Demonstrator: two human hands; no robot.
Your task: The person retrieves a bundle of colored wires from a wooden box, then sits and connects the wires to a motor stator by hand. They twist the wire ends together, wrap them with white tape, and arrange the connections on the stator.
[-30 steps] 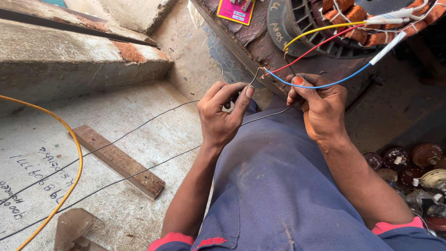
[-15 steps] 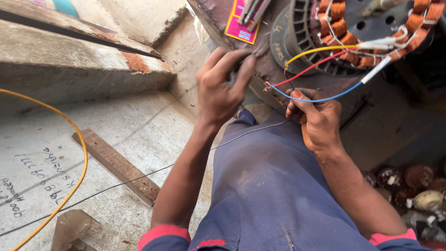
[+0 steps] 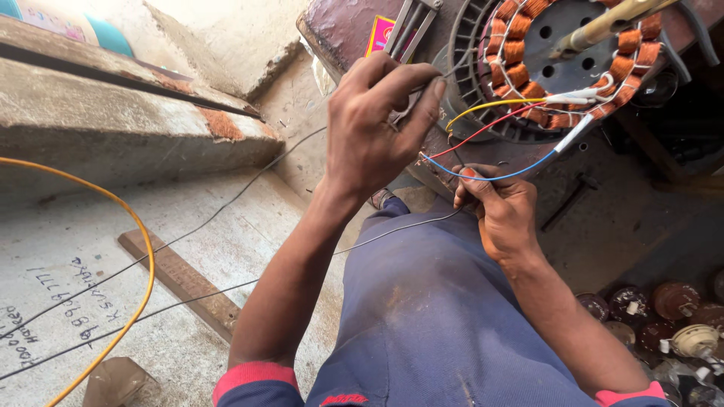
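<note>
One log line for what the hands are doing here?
left hand: raised, pinching thin grey wire | right hand: gripping blue wire | nearby: motor stator

We see 1 small pink and yellow card (image 3: 381, 34) at the top, flat on the brown bench, just left of the round motor part. In the top left corner lies a pale package (image 3: 53, 19) with pink and teal colours.

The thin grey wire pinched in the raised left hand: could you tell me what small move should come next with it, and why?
Probably bring the left hand down toward the right hand. The left pinches the thin grey wire well above, while the right grips the ends of the blue lead and red lead from the motor winding. The wire and lead ends are apart.
</note>
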